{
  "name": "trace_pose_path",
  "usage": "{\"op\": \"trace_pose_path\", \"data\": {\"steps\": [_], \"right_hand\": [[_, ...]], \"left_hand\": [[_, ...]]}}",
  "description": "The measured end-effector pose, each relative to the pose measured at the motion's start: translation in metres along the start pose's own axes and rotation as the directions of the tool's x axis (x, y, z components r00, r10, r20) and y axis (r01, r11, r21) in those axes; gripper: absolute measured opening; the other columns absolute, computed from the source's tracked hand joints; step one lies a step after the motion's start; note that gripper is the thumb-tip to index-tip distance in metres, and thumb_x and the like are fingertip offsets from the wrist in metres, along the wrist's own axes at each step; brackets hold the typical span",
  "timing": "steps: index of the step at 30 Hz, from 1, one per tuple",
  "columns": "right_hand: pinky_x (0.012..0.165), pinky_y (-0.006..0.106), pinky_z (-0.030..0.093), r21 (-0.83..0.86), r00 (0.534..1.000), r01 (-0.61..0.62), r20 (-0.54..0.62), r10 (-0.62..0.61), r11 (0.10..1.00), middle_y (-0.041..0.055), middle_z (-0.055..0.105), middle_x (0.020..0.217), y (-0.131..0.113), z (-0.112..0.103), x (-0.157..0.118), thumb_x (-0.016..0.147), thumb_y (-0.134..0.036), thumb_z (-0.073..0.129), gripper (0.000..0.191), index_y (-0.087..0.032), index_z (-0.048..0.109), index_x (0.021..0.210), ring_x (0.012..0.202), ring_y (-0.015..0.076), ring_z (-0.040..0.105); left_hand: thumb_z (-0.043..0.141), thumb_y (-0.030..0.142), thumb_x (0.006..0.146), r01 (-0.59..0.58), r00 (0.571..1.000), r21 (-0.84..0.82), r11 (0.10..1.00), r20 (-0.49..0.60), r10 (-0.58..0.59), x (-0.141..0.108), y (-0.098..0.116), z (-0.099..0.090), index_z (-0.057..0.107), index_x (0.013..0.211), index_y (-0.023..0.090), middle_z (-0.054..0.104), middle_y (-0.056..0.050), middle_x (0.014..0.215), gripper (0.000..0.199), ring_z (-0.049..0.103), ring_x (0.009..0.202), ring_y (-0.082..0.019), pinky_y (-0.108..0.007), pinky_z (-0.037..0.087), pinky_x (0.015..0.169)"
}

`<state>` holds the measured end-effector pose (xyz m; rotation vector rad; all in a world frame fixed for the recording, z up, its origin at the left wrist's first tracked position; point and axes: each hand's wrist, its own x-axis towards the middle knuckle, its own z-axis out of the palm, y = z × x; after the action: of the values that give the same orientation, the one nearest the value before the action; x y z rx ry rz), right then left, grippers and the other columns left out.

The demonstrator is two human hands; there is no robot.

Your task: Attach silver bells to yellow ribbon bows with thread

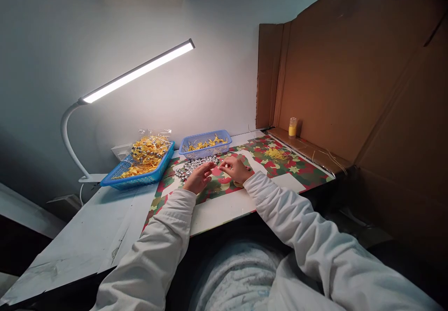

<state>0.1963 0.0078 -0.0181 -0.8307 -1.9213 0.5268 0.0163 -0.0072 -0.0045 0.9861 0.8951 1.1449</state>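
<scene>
My left hand (199, 177) is above the patterned mat (217, 190), its fingers curved beside a pile of silvery beads (191, 166). Close by on the right, my right hand (235, 168) has its thumb and fingertips pinched together, pointing toward the left hand. Whatever sits between the pinched fingertips is too small to make out. The two hands are apart by a small gap. Behind them stands a light blue basket (205, 149) holding small yellow pieces. A small heap of yellow strands (276, 154) lies on the mat to the right.
A larger blue basket (154, 177) with yellow pieces and clear plastic stands at the left. A lit desk lamp (140, 71) arches over that side. A small bottle with yellow contents (292, 128) stands near the cardboard wall (336, 77) on the right.
</scene>
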Motion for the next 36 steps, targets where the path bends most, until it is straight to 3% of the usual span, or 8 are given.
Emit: {"op": "trace_pose_path", "data": {"steps": [4, 9, 14, 17, 21, 26, 31, 36], "right_hand": [[0.076, 0.032, 0.041, -0.099, 0.992, 0.119, 0.052, -0.114, 0.988, 0.0051, 0.065, 0.078, -0.004, -0.001, -0.001, 0.088, -0.035, 0.058, 0.024, -0.018, 0.064, 0.073, 0.078, 0.0178, 0.054], [0.080, 0.032, 0.038, -0.216, 0.988, 0.142, 0.086, -0.126, 0.966, 0.0052, 0.064, 0.084, -0.005, -0.001, -0.003, 0.089, -0.023, 0.056, 0.014, -0.017, 0.062, 0.077, 0.085, 0.0185, 0.055], [0.080, 0.034, 0.033, -0.361, 0.991, 0.110, 0.110, -0.075, 0.926, 0.0061, 0.064, 0.090, -0.005, 0.000, -0.004, 0.090, -0.020, 0.055, 0.012, -0.017, 0.060, 0.080, 0.091, 0.0201, 0.053], [0.079, 0.034, 0.033, -0.421, 0.989, 0.088, 0.148, -0.028, 0.903, 0.0067, 0.064, 0.091, -0.006, 0.000, -0.004, 0.090, -0.018, 0.053, 0.012, -0.016, 0.060, 0.081, 0.092, 0.0206, 0.052], [0.079, 0.035, 0.033, -0.464, 0.984, 0.083, 0.177, 0.001, 0.882, 0.0075, 0.063, 0.091, -0.007, 0.001, -0.004, 0.090, -0.017, 0.052, 0.012, -0.016, 0.060, 0.080, 0.092, 0.0214, 0.052], [0.081, 0.035, 0.035, -0.376, 0.988, 0.083, 0.153, -0.027, 0.923, 0.0064, 0.062, 0.087, -0.003, 0.003, -0.003, 0.088, -0.017, 0.054, 0.011, -0.016, 0.060, 0.078, 0.088, 0.0199, 0.052], [0.073, 0.029, 0.040, -0.002, 0.998, -0.057, 0.025, 0.057, 0.998, 0.0040, 0.061, 0.084, 0.002, 0.003, 0.001, 0.086, -0.019, 0.053, 0.011, -0.017, 0.060, 0.078, 0.080, 0.0154, 0.053], [0.066, 0.027, 0.043, 0.212, 0.983, -0.147, 0.142, 0.118, 0.966, 0.0036, 0.060, 0.090, 0.001, 0.000, 0.000, 0.083, -0.042, 0.058, 0.025, -0.018, 0.061, 0.086, 0.070, 0.0128, 0.050]], "left_hand": [[0.081, 0.040, 0.058, -0.026, 1.000, 0.048, 0.998, -0.009, 0.027, 0.004, -0.004, -0.005, 0.071, 0.084, 0.017, 0.065, -0.003, 0.089, 0.036, 0.033, 0.048, -0.001, -0.014, 0.023, 0.039], [0.080, 0.043, 0.057, -0.069, 0.987, 0.343, 0.937, -0.111, 0.114, 0.003, -0.008, -0.003, 0.075, 0.085, 0.014, 0.053, 0.002, 0.051, 0.041, 0.029, 0.041, -0.004, -0.019, 0.018, 0.039], [0.078, 0.033, 0.059, -0.305, 0.900, 0.710, 0.634, -0.002, 0.435, 0.001, -0.010, 0.002, 0.077, 0.066, 0.019, 0.067, -0.003, 0.056, 0.016, 0.052, 0.055, -0.014, -0.025, 0.035, 0.053], [0.078, 0.030, 0.059, -0.336, 0.875, 0.789, 0.514, 0.060, 0.480, -0.001, -0.010, 0.005, 0.076, 0.060, 0.024, 0.063, -0.001, 0.048, 0.007, 0.051, 0.053, -0.016, -0.026, 0.033, 0.054], [0.080, 0.029, 0.056, -0.341, 0.873, 0.830, 0.442, 0.105, 0.477, -0.004, -0.009, 0.009, 0.074, 0.055, 0.025, 0.064, -0.001, 0.050, 0.007, 0.048, 0.050, -0.015, -0.027, 0.033, 0.056], [0.078, 0.032, 0.058, -0.369, 0.878, 0.775, 0.514, 0.108, 0.467, -0.003, -0.010, 0.009, 0.070, 0.052, 0.023, 0.054, 0.001, 0.042, 0.013, 0.041, 0.047, -0.013, -0.026, 0.028, 0.052], [0.075, 0.040, 0.062, -0.369, 0.912, 0.602, 0.707, 0.091, 0.399, 0.000, -0.011, 0.006, 0.068, 0.060, 0.018, 0.060, 0.000, 0.057, 0.023, 0.046, 0.054, -0.012, -0.025, 0.033, 0.055], [0.077, 0.040, 0.060, -0.325, 0.938, 0.457, 0.828, 0.045, 0.344, -0.002, -0.008, 0.009, 0.065, 0.061, 0.017, 0.055, 0.002, 0.055, 0.026, 0.040, 0.051, -0.009, -0.024, 0.029, 0.050]]}}
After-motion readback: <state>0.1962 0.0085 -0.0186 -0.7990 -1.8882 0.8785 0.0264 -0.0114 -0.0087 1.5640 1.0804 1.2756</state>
